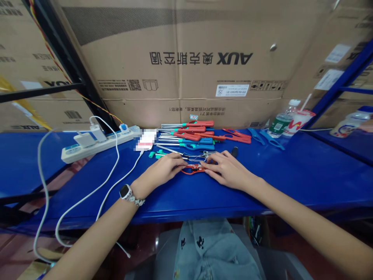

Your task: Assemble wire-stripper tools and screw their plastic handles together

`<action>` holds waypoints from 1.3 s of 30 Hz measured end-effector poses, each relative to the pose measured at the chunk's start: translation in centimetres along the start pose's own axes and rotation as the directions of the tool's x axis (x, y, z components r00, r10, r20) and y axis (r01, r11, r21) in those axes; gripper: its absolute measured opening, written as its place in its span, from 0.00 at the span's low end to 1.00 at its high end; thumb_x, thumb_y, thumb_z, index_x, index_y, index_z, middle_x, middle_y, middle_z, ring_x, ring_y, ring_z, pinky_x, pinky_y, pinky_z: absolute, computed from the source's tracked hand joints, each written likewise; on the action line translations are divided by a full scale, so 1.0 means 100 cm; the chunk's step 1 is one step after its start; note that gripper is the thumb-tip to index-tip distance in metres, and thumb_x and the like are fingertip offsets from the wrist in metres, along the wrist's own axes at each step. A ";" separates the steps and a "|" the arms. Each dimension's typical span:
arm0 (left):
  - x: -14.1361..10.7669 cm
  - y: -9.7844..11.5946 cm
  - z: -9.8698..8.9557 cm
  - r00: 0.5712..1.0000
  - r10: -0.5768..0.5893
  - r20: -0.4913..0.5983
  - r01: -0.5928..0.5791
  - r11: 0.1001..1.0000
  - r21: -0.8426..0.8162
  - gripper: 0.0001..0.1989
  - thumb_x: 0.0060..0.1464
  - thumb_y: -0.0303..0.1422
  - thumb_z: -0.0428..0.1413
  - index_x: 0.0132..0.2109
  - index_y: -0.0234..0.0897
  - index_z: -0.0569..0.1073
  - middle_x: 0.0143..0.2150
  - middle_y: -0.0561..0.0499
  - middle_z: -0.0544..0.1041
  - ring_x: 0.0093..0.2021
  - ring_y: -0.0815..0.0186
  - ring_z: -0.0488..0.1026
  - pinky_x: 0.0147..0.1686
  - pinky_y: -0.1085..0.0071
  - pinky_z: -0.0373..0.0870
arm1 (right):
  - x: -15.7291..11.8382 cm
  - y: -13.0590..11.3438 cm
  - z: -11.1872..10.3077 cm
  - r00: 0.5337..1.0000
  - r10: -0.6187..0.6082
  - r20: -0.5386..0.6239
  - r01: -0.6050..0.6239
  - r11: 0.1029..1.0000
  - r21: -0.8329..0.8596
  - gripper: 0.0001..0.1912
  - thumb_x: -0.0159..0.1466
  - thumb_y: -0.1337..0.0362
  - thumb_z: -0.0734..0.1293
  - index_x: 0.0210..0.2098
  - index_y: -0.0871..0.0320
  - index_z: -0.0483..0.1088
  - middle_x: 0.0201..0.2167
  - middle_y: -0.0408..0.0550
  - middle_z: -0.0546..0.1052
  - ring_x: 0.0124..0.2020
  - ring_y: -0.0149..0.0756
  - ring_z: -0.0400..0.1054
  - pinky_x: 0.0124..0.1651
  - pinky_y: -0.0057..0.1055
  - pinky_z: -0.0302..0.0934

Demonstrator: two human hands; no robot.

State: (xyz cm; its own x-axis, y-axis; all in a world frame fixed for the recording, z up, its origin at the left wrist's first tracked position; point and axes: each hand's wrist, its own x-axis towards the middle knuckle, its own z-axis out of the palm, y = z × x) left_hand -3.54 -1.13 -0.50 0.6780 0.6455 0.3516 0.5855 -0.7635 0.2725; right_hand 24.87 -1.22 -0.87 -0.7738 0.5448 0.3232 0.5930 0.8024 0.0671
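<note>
Red lighter casing (194, 171) is located between the two hands, low over the near half of the blue table (163, 202). Its left end is gripped by the left hand (167, 168), with thumb and fingers drawn together; its right end is pinched by the right hand (229, 169), with index finger and thumb placed close to the inner parts. The exact contact of each fingertip is partly hidden by the fingers and cannot be told. White wires (192, 166) are seen within the casing.

Just beyond the grip, thin metal tubes and white leads are laid crosswise, with small green pieces (152, 154) set to the left. Farther beyond, a row of lighters (190, 136) is noted, fitted with red or blue handles, their metal tubes directed left. Beyond the right hand, loose red shells (239, 136) are laid, followed farther right by blue shells (272, 140). A dark oval object (234, 151) is found just beside the right hand.

Well to the right of the grip, a green-labelled bottle (278, 126) and a cup (298, 124) with a straw are stood side by side. To the left of the grip, a white power strip (70, 154) is placed, with plugs inserted and white cables run over the table. The whole row is backed by a printed cardboard panel (186, 31).
</note>
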 end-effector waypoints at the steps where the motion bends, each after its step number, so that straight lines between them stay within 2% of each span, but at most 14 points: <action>1: 0.001 -0.001 0.000 1.000 -0.005 0.010 0.005 1.000 0.004 0.12 0.70 0.30 0.50 0.49 0.36 0.79 0.44 0.45 0.78 0.44 0.60 0.75 0.45 0.62 0.75 | 0.001 0.000 -0.002 1.000 0.007 0.008 -0.008 1.000 0.011 0.18 0.76 0.58 0.59 0.58 0.54 0.74 0.48 0.54 0.77 0.49 0.44 0.71 0.49 0.41 0.55; 5: 0.002 -0.005 0.003 0.999 -0.031 0.013 0.031 1.000 0.004 0.11 0.69 0.28 0.51 0.47 0.36 0.79 0.44 0.45 0.79 0.44 0.60 0.76 0.46 0.62 0.75 | 0.009 -0.004 -0.011 0.998 0.046 0.034 -0.047 0.999 0.026 0.16 0.75 0.57 0.61 0.54 0.53 0.78 0.46 0.53 0.78 0.47 0.43 0.71 0.48 0.41 0.55; 7: 0.001 -0.005 0.005 0.999 -0.037 0.001 0.037 0.999 0.003 0.10 0.69 0.28 0.51 0.46 0.37 0.78 0.44 0.45 0.78 0.44 0.60 0.76 0.46 0.62 0.75 | 0.018 -0.008 -0.014 0.997 0.065 0.029 -0.066 0.997 0.034 0.14 0.74 0.59 0.63 0.50 0.54 0.80 0.45 0.53 0.78 0.46 0.44 0.70 0.48 0.42 0.55; 9: 0.000 -0.004 0.006 0.999 -0.041 -0.011 0.041 0.999 0.020 0.10 0.69 0.28 0.51 0.46 0.37 0.78 0.43 0.46 0.78 0.43 0.60 0.76 0.45 0.62 0.75 | 0.031 -0.013 -0.015 0.997 0.081 0.021 -0.082 0.993 0.083 0.12 0.72 0.61 0.66 0.50 0.55 0.79 0.46 0.53 0.78 0.49 0.45 0.70 0.49 0.41 0.55; 12: -0.001 0.001 0.006 0.997 -0.064 -0.041 0.065 0.997 0.029 0.08 0.68 0.28 0.52 0.44 0.36 0.76 0.42 0.46 0.78 0.42 0.60 0.76 0.44 0.62 0.75 | 0.050 -0.019 -0.008 0.992 0.117 0.045 -0.124 0.972 0.202 0.09 0.69 0.62 0.69 0.48 0.56 0.78 0.43 0.50 0.78 0.47 0.43 0.71 0.48 0.39 0.57; 15: -0.002 0.003 0.006 0.994 -0.102 -0.047 0.101 0.995 -0.023 0.06 0.67 0.29 0.53 0.43 0.37 0.75 0.42 0.46 0.78 0.43 0.60 0.76 0.44 0.62 0.75 | 0.058 -0.020 0.005 0.990 0.131 0.047 -0.139 0.935 0.327 0.03 0.68 0.68 0.70 0.39 0.57 0.77 0.39 0.48 0.78 0.41 0.38 0.70 0.45 0.35 0.58; 18: -0.003 0.002 0.007 0.993 -0.111 -0.044 0.107 0.990 -0.089 0.05 0.67 0.32 0.55 0.41 0.38 0.74 0.41 0.47 0.79 0.41 0.61 0.77 0.42 0.63 0.75 | 0.055 -0.017 0.015 0.995 0.092 -0.022 -0.076 0.916 0.394 0.05 0.68 0.70 0.68 0.35 0.58 0.76 0.36 0.47 0.77 0.39 0.36 0.69 0.44 0.33 0.59; 21: -0.005 0.000 0.006 0.992 -0.117 -0.048 0.110 0.986 -0.129 0.06 0.67 0.34 0.56 0.41 0.37 0.75 0.39 0.47 0.79 0.39 0.62 0.77 0.40 0.64 0.74 | 0.050 -0.014 0.021 0.996 0.053 -0.065 -0.023 0.917 0.397 0.06 0.69 0.69 0.68 0.35 0.58 0.76 0.35 0.48 0.76 0.39 0.37 0.67 0.44 0.34 0.60; 26: -0.009 0.002 0.000 0.996 -0.083 -0.020 0.079 0.985 -0.154 0.07 0.68 0.32 0.54 0.42 0.38 0.77 0.41 0.47 0.80 0.40 0.63 0.77 0.43 0.64 0.74 | 0.049 -0.012 0.023 0.995 0.059 -0.086 -0.015 0.897 0.443 0.06 0.69 0.69 0.68 0.36 0.58 0.77 0.35 0.48 0.77 0.39 0.37 0.68 0.45 0.35 0.61; 29: -0.010 0.002 -0.003 1.000 -0.029 0.006 0.029 0.994 -0.106 0.10 0.69 0.30 0.51 0.42 0.38 0.77 0.43 0.47 0.80 0.43 0.62 0.77 0.46 0.63 0.74 | 0.048 -0.011 0.023 0.993 0.057 -0.100 0.001 0.864 0.503 0.06 0.69 0.69 0.68 0.37 0.59 0.78 0.36 0.49 0.77 0.40 0.37 0.70 0.45 0.35 0.63; 34: -0.012 0.002 -0.004 0.997 0.068 0.036 -0.070 0.997 0.042 0.13 0.70 0.29 0.49 0.43 0.35 0.78 0.43 0.44 0.80 0.43 0.60 0.77 0.45 0.62 0.75 | 0.045 -0.008 0.023 0.991 0.028 -0.133 0.049 0.837 0.545 0.07 0.67 0.70 0.67 0.38 0.58 0.79 0.38 0.50 0.77 0.41 0.37 0.72 0.46 0.36 0.66; 39: -0.014 0.007 -0.005 0.994 0.098 0.043 -0.103 0.984 0.143 0.14 0.68 0.29 0.48 0.43 0.34 0.79 0.43 0.43 0.80 0.43 0.59 0.77 0.45 0.60 0.76 | 0.042 -0.005 0.023 0.985 -0.078 -0.152 0.134 0.908 0.398 0.08 0.66 0.68 0.66 0.37 0.58 0.78 0.38 0.50 0.78 0.39 0.38 0.72 0.45 0.39 0.61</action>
State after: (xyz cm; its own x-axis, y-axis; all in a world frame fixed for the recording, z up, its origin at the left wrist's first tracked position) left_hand -4.33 -2.60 -0.41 0.7504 0.5680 0.3381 0.5701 -0.8150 0.1037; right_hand 20.77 1.22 -1.66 -0.7749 0.4368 0.4569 0.3462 0.8981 -0.2714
